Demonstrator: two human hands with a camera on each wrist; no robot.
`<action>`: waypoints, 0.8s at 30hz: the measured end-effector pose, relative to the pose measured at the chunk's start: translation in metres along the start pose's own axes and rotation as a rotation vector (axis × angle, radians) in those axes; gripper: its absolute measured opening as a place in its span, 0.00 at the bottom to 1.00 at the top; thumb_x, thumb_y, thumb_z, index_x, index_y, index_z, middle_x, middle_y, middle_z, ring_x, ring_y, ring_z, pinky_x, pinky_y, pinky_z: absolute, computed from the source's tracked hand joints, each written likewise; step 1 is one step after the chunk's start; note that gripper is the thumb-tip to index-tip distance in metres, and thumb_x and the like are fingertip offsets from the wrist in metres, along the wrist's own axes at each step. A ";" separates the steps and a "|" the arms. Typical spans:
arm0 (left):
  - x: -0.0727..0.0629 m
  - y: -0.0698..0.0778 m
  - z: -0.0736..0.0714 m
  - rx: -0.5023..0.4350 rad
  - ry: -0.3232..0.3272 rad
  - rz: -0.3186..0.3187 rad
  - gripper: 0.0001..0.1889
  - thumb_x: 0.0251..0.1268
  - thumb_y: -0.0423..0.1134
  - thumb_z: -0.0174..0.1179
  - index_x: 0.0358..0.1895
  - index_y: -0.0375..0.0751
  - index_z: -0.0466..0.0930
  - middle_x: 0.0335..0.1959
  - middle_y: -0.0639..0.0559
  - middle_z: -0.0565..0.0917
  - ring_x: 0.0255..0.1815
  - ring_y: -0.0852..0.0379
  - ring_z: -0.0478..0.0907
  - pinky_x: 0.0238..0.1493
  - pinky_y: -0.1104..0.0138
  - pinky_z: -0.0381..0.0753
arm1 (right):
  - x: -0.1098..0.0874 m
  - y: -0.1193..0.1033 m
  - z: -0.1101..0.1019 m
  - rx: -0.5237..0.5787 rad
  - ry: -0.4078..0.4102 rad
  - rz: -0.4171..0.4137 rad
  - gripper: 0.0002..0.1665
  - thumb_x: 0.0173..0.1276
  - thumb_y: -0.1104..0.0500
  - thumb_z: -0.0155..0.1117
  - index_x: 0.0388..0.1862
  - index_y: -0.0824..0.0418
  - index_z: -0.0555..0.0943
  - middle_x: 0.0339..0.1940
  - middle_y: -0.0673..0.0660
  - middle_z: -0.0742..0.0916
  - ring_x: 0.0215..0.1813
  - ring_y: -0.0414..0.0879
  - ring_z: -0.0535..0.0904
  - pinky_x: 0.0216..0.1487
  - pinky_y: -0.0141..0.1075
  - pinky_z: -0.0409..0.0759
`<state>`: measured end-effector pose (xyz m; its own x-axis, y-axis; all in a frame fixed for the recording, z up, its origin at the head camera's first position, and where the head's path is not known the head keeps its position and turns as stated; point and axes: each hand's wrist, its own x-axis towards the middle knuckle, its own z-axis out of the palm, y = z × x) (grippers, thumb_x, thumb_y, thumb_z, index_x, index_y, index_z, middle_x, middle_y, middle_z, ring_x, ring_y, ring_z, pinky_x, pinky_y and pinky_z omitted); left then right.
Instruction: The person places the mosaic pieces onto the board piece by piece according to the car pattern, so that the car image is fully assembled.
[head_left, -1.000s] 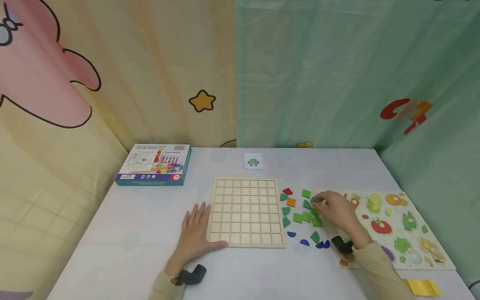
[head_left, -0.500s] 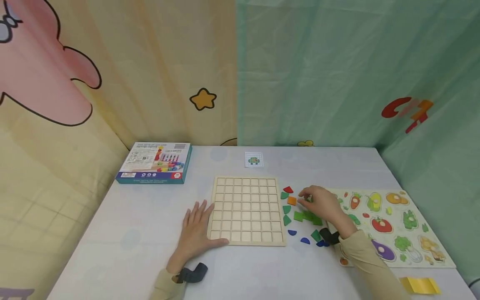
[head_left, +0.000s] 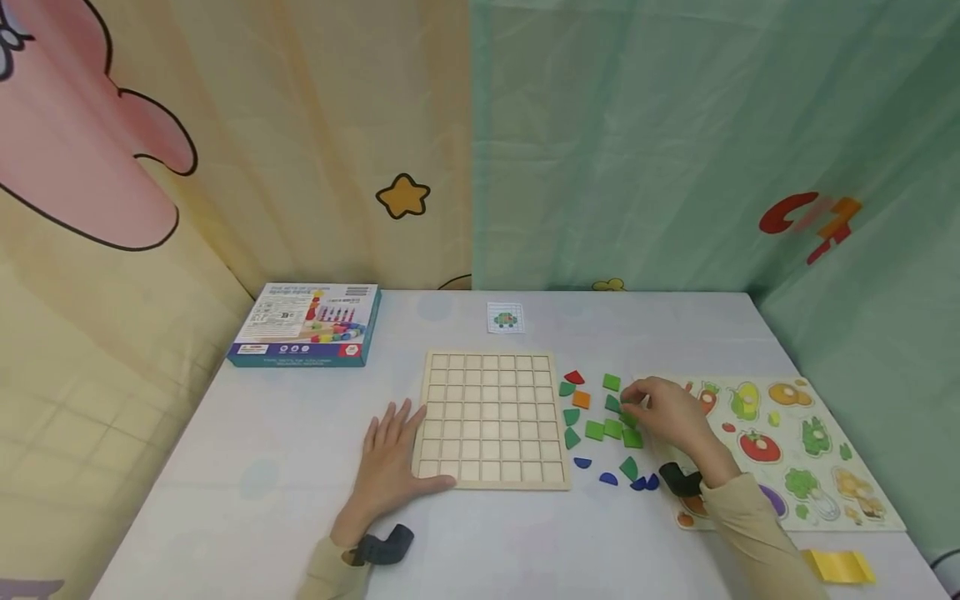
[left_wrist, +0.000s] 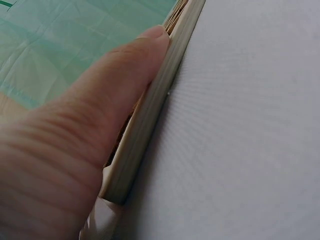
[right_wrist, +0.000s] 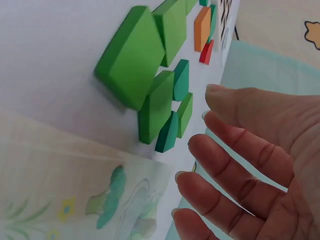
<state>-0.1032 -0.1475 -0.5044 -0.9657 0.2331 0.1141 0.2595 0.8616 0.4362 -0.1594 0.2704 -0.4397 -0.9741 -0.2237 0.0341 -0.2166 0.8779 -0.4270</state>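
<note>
My left hand (head_left: 384, 468) rests with spread fingers at the left side of a wooden grid board (head_left: 495, 486). In the left wrist view its thumb (left_wrist: 127, 62) lies along the board's edge. My right hand (head_left: 670, 418) hovers over the pieces right of the board, fingers loosely bent, thumb apart and nothing between them in the right wrist view. Just beyond the fingertips lie a dark green quarter-circle piece (right_wrist: 168, 132) and a light green square (right_wrist: 156, 107). Another dark green quarter circle (head_left: 612, 403) and a light green square (head_left: 611, 382) lie to the left.
An orange square (head_left: 581, 400), a red piece (head_left: 574, 377) and blue half circles (head_left: 608, 478) lie beside the board. A vegetable puzzle board (head_left: 862, 467) sits under the right forearm. A small pattern card (head_left: 506, 318), a box (head_left: 307, 325) and yellow paper (head_left: 840, 567) are also there.
My right hand moved left toward the orange square, then back right over the green pieces. The left hand stayed on the board.
</note>
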 end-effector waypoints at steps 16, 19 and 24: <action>0.002 -0.002 0.003 0.004 -0.003 0.001 0.62 0.36 0.78 0.60 0.74 0.42 0.53 0.75 0.41 0.49 0.75 0.42 0.37 0.70 0.47 0.34 | -0.004 -0.036 0.030 0.010 -0.130 -0.353 0.13 0.56 0.57 0.73 0.41 0.54 0.85 0.34 0.45 0.80 0.34 0.43 0.72 0.32 0.32 0.73; 0.002 -0.001 0.003 0.004 -0.005 0.000 0.62 0.36 0.77 0.61 0.74 0.42 0.53 0.75 0.41 0.49 0.75 0.42 0.37 0.70 0.47 0.34 | -0.003 -0.037 0.033 -0.006 -0.150 -0.369 0.13 0.56 0.56 0.73 0.42 0.53 0.85 0.34 0.45 0.78 0.33 0.42 0.70 0.31 0.32 0.72; 0.001 -0.001 0.003 0.004 0.002 -0.002 0.62 0.36 0.76 0.63 0.74 0.42 0.54 0.75 0.41 0.50 0.75 0.42 0.37 0.70 0.46 0.35 | -0.001 -0.038 0.035 -0.035 -0.174 -0.373 0.13 0.57 0.54 0.73 0.42 0.51 0.85 0.34 0.44 0.78 0.33 0.41 0.70 0.31 0.32 0.71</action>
<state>-0.1043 -0.1468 -0.5075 -0.9662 0.2305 0.1153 0.2577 0.8641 0.4324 -0.1481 0.2227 -0.4555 -0.8030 -0.5955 0.0259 -0.5582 0.7361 -0.3828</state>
